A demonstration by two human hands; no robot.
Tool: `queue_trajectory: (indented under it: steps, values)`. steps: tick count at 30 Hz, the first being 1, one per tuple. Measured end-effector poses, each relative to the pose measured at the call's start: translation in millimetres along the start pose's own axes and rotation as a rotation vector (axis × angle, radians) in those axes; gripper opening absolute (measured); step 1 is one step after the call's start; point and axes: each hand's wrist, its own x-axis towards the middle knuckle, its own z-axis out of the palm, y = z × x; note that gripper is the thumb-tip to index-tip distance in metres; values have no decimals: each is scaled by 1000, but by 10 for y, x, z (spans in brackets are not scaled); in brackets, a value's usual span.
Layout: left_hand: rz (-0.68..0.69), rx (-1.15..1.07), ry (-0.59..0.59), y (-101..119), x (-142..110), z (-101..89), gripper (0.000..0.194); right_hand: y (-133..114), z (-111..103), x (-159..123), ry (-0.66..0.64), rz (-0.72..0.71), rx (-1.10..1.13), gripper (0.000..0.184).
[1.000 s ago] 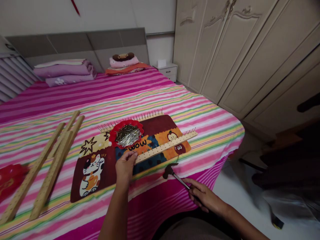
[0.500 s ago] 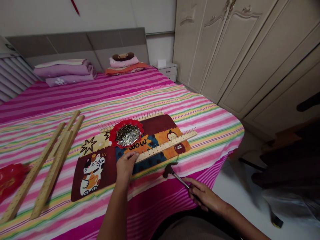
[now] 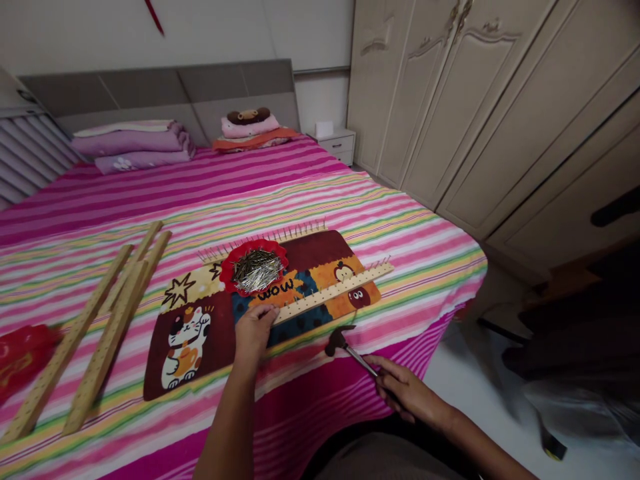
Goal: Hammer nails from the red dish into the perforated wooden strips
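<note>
My left hand (image 3: 253, 328) is at the left end of a wooden strip with rows of small holes (image 3: 337, 288). Its thumb and fingers are pinched together there; whatever is between them is too small to make out. Several nails stand up along the strip, some at its far right end. In my right hand (image 3: 403, 385) is the handle of a claw hammer (image 3: 356, 353), its head low over the bed edge, below the strip. Beyond my left hand, a red scalloped bowl (image 3: 226, 272) full of loose nails (image 3: 260, 268) rests on a printed mat (image 3: 220, 353).
Behind the bowl lies another strip (image 3: 305, 231) with a row of upright nails. Several drilled wooden strips (image 3: 107, 343) lie at the left, beside a red plastic item (image 3: 23, 357). Folded bedding (image 3: 135, 143) sits near the headboard (image 3: 210, 83). A wardrobe (image 3: 440, 100) stands at the right.
The view has shifted very slightly. Both hands, the hammer and the strip stay practically where they were.
</note>
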Motion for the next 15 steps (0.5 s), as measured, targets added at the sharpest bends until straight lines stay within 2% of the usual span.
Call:
queue_trajectory:
  steps: [3, 6, 9, 12, 15]
  values:
    - [76, 87, 35, 1, -14, 13, 20, -14, 26, -44, -7, -52, -63, 51]
    - [138, 126, 69, 16, -33, 31, 16, -188, 88, -130, -55, -203, -182, 45]
    - [156, 144, 80, 44, -55, 47, 15, -554, 201, -188, -103, -430, -308, 43]
    - [179, 163, 81, 65, -77, 59, 14, -988, 354, -140, -86, -662, -397, 43]
    - [208, 198, 97, 61, -86, 69, 13, -1314, 507, 9, -55, -799, -506, 48]
